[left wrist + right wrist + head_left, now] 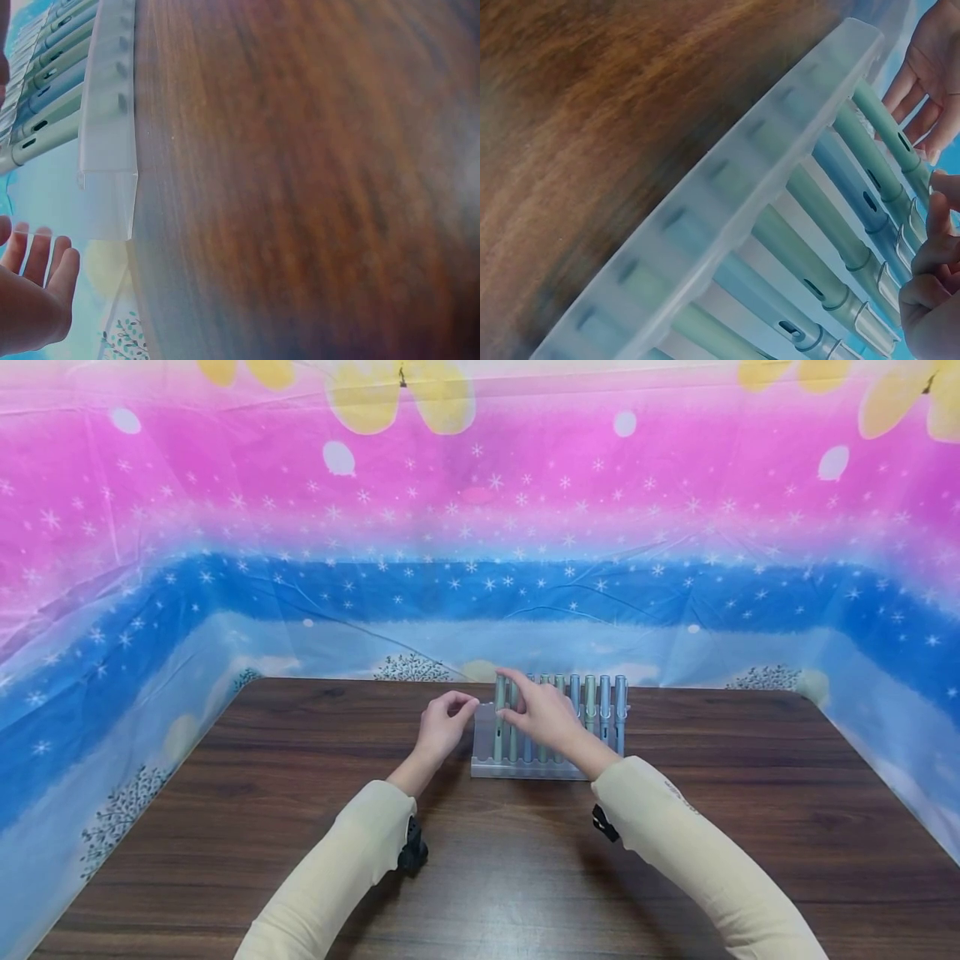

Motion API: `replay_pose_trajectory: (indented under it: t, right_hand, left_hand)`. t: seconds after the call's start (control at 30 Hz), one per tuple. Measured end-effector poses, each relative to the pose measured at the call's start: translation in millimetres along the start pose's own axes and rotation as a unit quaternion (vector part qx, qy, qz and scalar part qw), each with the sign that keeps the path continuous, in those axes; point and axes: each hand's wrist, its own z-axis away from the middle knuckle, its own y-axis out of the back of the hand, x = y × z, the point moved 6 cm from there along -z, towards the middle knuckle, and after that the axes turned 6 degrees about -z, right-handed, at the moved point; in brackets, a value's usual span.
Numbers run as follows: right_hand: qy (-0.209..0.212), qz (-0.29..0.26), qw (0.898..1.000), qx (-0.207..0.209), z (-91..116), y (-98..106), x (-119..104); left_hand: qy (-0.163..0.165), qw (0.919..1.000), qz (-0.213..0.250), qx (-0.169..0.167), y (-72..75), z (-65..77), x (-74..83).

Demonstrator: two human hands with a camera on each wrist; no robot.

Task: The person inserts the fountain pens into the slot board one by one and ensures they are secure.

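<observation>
A clear plastic pen rack [525, 771] stands near the far edge of the table, with several green and blue pens [801, 262] upright in a row, their clipped caps at the top. My left hand [441, 725] pinches the rack's upper left corner between thumb and fingertips. At the row's left end, my right hand [546, 717] holds the cap of a green pen [498, 737], index finger near its top and thumb lower down. The pen's lower end sits in the rack's front ledge. Some middle pens are partly hidden behind my right hand.
The brown wood-grain table [480, 860] extends around the rack on all sides. A printed cloth [480, 585] with blue and pink bands hangs behind the table and along its sides. Each wrist wears a black camera mount [412, 847] below the sleeve cuff.
</observation>
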Motion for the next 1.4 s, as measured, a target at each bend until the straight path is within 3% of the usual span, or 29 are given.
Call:
replay_pose_trajectory:
  t: [0.43, 0.93, 1.17, 1.4]
  right_hand:
    - [-0.024, 0.044, 0.999, -0.022, -5.1, -0.6, -1.3]
    - [-0.03, 0.043, 0.998, -0.028, -6.7, -0.4, -2.7]
    - [-0.023, 0.032, 0.999, 0.002, -1.7, 8.7, -1.3]
    - [0.019, 0.044, 0.998, 0.038, 16.6, 24.5, 3.5]
  left_hand:
    - [0.003, 1.0, 0.001, -0.006, 0.9, 0.5, 1.2]
    - [0.004, 1.0, 0.003, -0.006, 0.7, 0.0, 1.5]
    - [0.003, 1.0, 0.002, -0.002, -0.4, -0.9, 1.9]
    - [0.005, 0.9999, -0.006, -0.009, 1.8, 1.9, 2.5]
